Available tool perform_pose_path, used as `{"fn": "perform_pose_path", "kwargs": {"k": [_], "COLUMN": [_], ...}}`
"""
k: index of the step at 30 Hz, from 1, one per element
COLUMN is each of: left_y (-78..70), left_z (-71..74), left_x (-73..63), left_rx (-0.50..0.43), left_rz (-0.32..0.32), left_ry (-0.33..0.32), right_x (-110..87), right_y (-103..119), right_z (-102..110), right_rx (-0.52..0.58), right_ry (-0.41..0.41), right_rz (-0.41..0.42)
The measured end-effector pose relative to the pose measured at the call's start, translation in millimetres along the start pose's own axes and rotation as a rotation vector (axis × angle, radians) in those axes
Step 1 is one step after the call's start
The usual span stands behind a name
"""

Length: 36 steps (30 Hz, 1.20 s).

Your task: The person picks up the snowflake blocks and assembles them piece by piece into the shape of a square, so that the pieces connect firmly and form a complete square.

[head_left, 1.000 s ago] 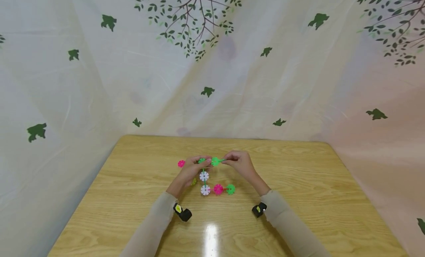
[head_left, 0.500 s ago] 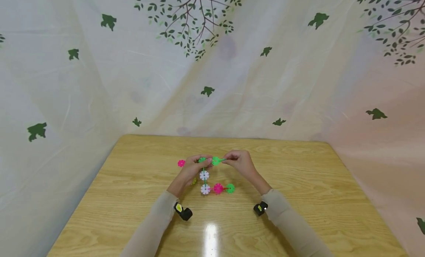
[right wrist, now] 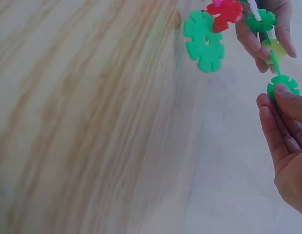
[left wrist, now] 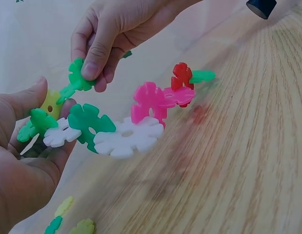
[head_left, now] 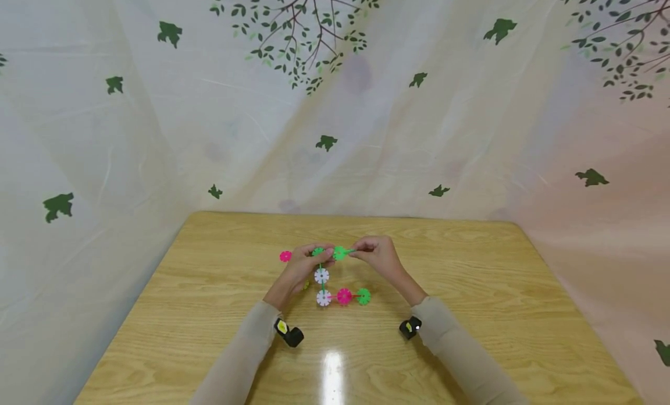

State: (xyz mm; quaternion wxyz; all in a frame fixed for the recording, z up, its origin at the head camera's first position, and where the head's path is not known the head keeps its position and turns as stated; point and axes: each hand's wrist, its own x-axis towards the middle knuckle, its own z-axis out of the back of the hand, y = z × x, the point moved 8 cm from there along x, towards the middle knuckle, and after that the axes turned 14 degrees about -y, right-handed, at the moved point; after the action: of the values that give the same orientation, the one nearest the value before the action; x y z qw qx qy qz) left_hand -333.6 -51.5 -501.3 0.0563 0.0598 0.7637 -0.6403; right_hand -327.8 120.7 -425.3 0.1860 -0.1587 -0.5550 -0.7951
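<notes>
Your right hand (head_left: 381,259) pinches the green end disc (left wrist: 81,75) between thumb and fingertips. Just across from it, your left hand (head_left: 305,264) grips the chain of snowflake discs (head_left: 321,276), its thumb and fingers closed about a yellow disc (left wrist: 50,105) and the green corner disc (left wrist: 41,122). The pinched piece is linked back to your left hand through another green disc (head_left: 339,253), so the chain spans both hands. From the left hand its other stretch runs toward you through white discs, then turns right through pink and red pieces to a green tail disc (head_left: 363,297). The chain appears raised above the worktop (head_left: 471,312).

Near your left hand, a loose pink disc (head_left: 285,256) lies to its left on the worktop; a few yellow and green pieces (left wrist: 84,226) lie below that hand. The worktop is pale wood with streaky grain, rounded far corners and a bright glare close to you. Behind it hangs a creased, pale cloth (head_left: 251,149) printed with leafy branches and green birds. The discs look like smooth plastic, round and notched into petals, each slotted crosswise into its neighbour.
</notes>
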Motion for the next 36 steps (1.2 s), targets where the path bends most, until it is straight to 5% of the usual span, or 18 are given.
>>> {"fn": "perform_pose_path", "kwargs": {"k": [11, 20, 36], "left_y": [3.3, 1.6, 0.5], "left_z": [0.0, -0.1, -6.1], "left_x": [-2.5, -3.8, -4.4], "left_rx": [0.011, 0.073, 0.086], "left_rz": [-0.008, -0.009, 0.011], "left_ry": [-0.005, 0.002, -0.061], "right_x": [-1.0, -6.9, -11.4], "right_y": [-19.8, -23.3, -3.8], "right_z": [-1.1, -9.7, -8.3], "right_rx": [0.01, 0.041, -0.052], "right_ry": [-0.039, 0.018, 0.02], "right_rz": [0.036, -0.012, 0.099]}}
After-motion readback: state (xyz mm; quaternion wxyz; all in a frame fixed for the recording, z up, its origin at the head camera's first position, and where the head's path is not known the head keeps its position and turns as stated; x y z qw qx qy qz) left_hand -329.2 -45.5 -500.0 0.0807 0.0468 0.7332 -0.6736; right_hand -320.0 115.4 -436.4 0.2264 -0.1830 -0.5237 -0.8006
